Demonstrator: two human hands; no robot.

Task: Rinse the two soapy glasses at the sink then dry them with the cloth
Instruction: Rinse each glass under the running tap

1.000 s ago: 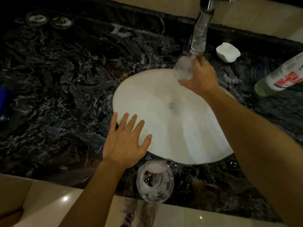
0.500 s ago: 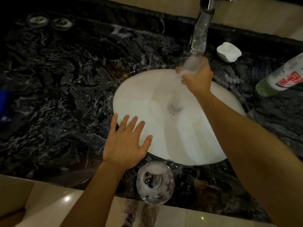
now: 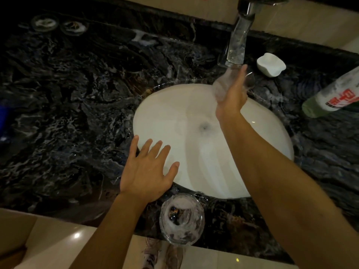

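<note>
My right hand (image 3: pixel 232 94) holds a soapy glass (image 3: pixel 223 82) tilted under the running tap (image 3: pixel 238 41), over the far side of the white sink (image 3: pixel 184 136). The glass is blurred and partly hidden by my palm and fingers. My left hand (image 3: pixel 147 171) rests flat with fingers spread on the sink's near-left rim and holds nothing. A second soapy glass (image 3: pixel 181 218) stands upright on the dark marble counter (image 3: pixel 68 113) at the front edge, just right of my left wrist. No cloth is in view.
A white soap dish (image 3: pixel 271 65) sits right of the tap. A green-tinted bottle with a red and white label (image 3: pixel 334 94) lies at the right edge. Two round glass items (image 3: pixel 58 25) lie at the far left. Foam streaks wet the counter.
My right hand has turned the glass under the stream, so the palm side now faces me. My left hand and the second glass have stayed put.
</note>
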